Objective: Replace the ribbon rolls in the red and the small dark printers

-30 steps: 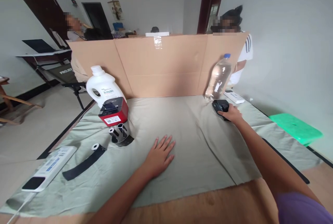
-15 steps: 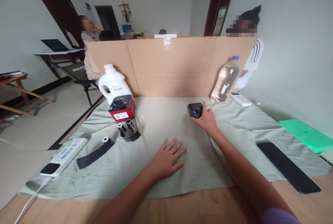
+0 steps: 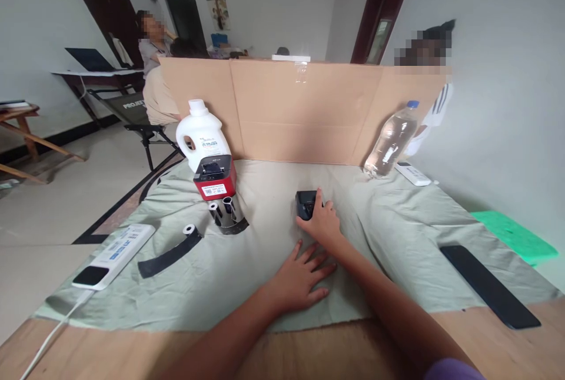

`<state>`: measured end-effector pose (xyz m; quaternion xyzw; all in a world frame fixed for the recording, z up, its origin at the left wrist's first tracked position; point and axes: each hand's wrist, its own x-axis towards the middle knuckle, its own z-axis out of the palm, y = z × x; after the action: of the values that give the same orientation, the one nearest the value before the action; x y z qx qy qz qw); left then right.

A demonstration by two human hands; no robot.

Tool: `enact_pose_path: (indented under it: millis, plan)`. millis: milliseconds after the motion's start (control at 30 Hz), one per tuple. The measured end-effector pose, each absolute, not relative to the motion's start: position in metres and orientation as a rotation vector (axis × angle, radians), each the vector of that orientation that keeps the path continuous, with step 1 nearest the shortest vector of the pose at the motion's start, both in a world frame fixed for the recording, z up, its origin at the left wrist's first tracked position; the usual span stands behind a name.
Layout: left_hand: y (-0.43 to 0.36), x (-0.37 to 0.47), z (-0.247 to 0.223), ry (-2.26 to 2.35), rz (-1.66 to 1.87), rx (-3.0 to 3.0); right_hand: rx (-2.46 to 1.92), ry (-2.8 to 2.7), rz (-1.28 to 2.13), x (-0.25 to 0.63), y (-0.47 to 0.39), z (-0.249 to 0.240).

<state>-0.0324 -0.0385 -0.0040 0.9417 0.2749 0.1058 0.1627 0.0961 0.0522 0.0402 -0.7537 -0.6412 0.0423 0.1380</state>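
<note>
My right hand grips a small black box-shaped device at the middle of the green-grey cloth, thumb on the near side and index finger along its right side. Just nearer to me, my left hand lies flat on the cloth, fingers spread, holding nothing. To the left stand a red and black device and a black curved piece with small rolls. Another roll with a black strip lies nearer.
A white jug and a clear bottle stand before a cardboard panel. White power strips lie left and right. A black slab is at the right. People are behind the panel.
My right hand and the black device have moved left and nearer to me. The view has shifted slightly, and my left hand still lies spread on the cloth.
</note>
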Motion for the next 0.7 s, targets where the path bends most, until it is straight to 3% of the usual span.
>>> enact_pose_path:
  millis: [300,500,700]
  plan:
    - [-0.040,-0.032,-0.003,0.651,0.394,2.690,-2.063,-1.890,0.414,0.131,0.059,0.060]
    - [-0.040,-0.031,0.008,0.448,0.457,2.568,-1.604,-1.812,0.563,0.173,0.109,0.012]
    - [0.038,-0.040,0.024,1.214,1.123,1.813,-1.493,-1.820,0.479,0.185,0.116,-0.019]
